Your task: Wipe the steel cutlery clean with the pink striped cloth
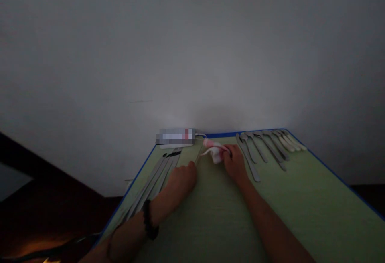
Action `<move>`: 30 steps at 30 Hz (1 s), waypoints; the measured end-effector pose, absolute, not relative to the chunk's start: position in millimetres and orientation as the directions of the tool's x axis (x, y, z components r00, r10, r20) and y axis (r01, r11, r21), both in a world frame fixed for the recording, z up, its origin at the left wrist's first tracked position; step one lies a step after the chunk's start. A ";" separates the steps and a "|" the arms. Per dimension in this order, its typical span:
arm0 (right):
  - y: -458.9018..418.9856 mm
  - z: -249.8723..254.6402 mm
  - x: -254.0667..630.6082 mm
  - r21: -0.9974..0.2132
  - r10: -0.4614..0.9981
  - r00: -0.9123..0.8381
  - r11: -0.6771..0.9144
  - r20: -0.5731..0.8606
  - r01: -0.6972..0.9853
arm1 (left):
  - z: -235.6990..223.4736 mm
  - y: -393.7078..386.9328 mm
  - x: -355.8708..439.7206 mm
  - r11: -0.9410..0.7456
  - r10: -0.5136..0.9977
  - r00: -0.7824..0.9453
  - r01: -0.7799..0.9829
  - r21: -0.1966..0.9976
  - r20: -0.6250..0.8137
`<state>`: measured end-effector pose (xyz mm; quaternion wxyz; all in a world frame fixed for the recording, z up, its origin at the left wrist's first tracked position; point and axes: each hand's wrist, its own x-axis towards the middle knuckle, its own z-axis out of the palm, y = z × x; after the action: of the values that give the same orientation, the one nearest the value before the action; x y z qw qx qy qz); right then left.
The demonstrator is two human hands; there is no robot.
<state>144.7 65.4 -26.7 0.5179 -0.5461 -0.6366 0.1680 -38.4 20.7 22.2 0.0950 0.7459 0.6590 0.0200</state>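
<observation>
My left hand point(185, 177), with a dark beaded bracelet at its wrist, is closed above the middle of the green table. A thin, pale, stick-like piece point(199, 154) sticks out past its fingers; the dim light hides its kind. In my right hand point(234, 162), fingers closed, is a crumpled pink and white cloth point(215, 154). The cloth hangs just right of the thin piece. Left of my left hand lie several long, flat, grey metal utensils point(155, 177) with dark far ends. Right of my right hand, a metal knife point(248, 158) lies on the table.
Several metal spoons point(259, 142) and other utensils with cream handles point(290, 142) lie in a row at the back right. A blurred-out box point(175, 136) with a white cable point(201, 135) stands at the back left. The blue-edged table point(216, 223) meets a grey wall point(192, 54).
</observation>
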 end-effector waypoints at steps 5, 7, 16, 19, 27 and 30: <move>72.3 -29.7 149.7 -0.830 0.859 0.234 0.313 0.455 0.462 | 25.8 13.5 -43.3 -0.120 0.985 0.164 0.861 0.494 -0.048; 73.7 -30.7 150.2 -0.844 0.853 0.271 0.301 0.446 0.445 | 22.6 11.2 -40.9 -0.118 0.985 0.173 0.751 0.650 -0.022; 65.9 -23.6 140.7 -0.756 0.880 0.179 0.255 0.440 0.603 | -4.5 29.4 -19.0 -0.046 0.994 0.107 0.206 0.977 0.025; 62.4 -21.7 137.0 -0.624 0.862 0.010 0.358 0.506 0.695 | -6.1 30.3 -17.5 -0.016 0.993 0.121 0.125 0.992 0.000; 69.2 -23.7 138.6 -0.795 0.898 0.294 0.094 0.328 0.600 | -6.1 21.7 -17.1 0.022 0.983 0.182 0.078 0.997 -0.036; 67.9 -24.9 147.9 -0.884 0.873 0.389 0.093 0.294 0.459 | -6.4 21.1 -17.7 0.013 0.979 0.200 0.096 0.995 -0.032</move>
<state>147.9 67.9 -24.9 0.5284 -0.6445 -0.5167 0.1959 -17.7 21.1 -6.4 0.5297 0.5652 0.4754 0.4171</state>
